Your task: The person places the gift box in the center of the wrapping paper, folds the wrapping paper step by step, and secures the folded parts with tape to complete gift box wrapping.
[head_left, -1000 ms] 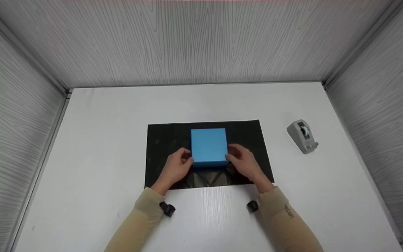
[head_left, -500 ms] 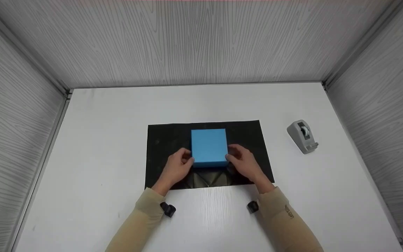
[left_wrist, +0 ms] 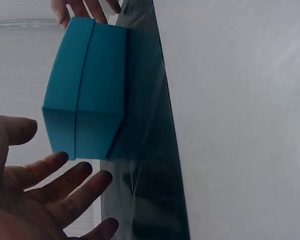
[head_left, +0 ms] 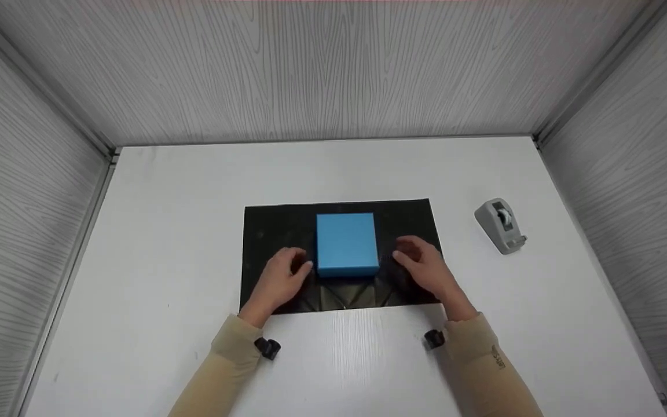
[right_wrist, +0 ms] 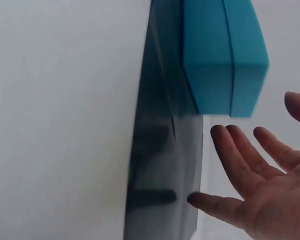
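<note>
A blue lidded box (head_left: 347, 242) sits on a glossy black sheet (head_left: 278, 223), which lies flat on the white table. The lid's seam runs round the box in both wrist views. My left hand (head_left: 280, 279) is just left of the box, fingers spread and relaxed, holding nothing. On the other side my right hand (head_left: 424, 267) stands a little apart from the box, its fingers loosely bent and holding nothing. In the right wrist view the fingers (right_wrist: 240, 165) show a gap from the box (right_wrist: 225, 60).
A grey tape dispenser (head_left: 501, 226) with a roll of tape stands on the table (head_left: 165, 231) to the right of the sheet. Grey wood-grain panels (head_left: 322, 69) enclose the table at the back and both sides.
Both hands have let go of the box and moved outward, the left to the left and the right to the right. The box stays in place on the sheet.
</note>
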Demonstrator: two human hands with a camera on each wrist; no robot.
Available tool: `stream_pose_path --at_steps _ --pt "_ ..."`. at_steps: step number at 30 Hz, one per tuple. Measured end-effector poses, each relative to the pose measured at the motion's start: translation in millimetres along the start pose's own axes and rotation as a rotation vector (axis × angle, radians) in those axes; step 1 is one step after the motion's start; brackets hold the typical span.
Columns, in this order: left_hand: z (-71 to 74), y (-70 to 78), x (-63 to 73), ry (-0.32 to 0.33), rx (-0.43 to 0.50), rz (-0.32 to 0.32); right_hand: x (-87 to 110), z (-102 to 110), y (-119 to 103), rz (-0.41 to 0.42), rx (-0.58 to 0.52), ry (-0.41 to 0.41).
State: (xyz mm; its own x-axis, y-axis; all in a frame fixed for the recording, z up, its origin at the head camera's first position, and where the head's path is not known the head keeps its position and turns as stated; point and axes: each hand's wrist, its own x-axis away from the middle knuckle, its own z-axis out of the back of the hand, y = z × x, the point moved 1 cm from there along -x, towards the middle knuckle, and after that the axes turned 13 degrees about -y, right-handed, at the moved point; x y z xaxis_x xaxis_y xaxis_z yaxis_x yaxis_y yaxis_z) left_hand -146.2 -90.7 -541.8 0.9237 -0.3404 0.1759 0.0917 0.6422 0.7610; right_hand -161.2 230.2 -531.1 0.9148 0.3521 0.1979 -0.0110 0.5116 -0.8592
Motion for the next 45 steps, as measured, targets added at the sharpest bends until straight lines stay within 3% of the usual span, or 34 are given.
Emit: stream_pose_path --at_steps 4,8,15,20,25,29,32,39,45 --pt "6.5 -6.2 8.1 -0.016 -0.183 0.003 15.6 19.6 9.7 -0.076 0.011 0.062" --pt "7.0 -12.4 14.0 -0.036 -0.295 -0.007 30.8 34.3 19.3 -0.177 0.001 0.096" --pt "1.0 -16.1 17.8 -0.063 -0.413 -0.021 49.3 46.4 25.6 -0.355 -0.052 0.089" --pt "-1.0 -16.6 16.5 -0.059 -0.457 -0.015 54.7 46.8 24.7 -0.433 -0.124 0.070" --pt "-1.2 -16.4 15.5 -0.059 -0.457 -0.017 53.4 43.3 24.8 -0.434 -0.155 0.059" --pt "-2.1 -17.0 15.3 -0.068 -0.450 -0.016 51.6 41.2 27.6 -0.430 -0.108 0.061" --pt "-2.7 -17.6 15.6 -0.072 -0.451 -0.018 52.1 41.4 29.9 -0.444 -0.086 0.087" --pt "-1.9 -17.7 16.2 -0.059 -0.468 -0.026 55.5 43.3 31.0 -0.451 -0.179 0.182" --pt "-1.5 -16.7 16.2 -0.065 -0.469 -0.011 55.8 39.8 25.4 -0.415 -0.173 0.202"
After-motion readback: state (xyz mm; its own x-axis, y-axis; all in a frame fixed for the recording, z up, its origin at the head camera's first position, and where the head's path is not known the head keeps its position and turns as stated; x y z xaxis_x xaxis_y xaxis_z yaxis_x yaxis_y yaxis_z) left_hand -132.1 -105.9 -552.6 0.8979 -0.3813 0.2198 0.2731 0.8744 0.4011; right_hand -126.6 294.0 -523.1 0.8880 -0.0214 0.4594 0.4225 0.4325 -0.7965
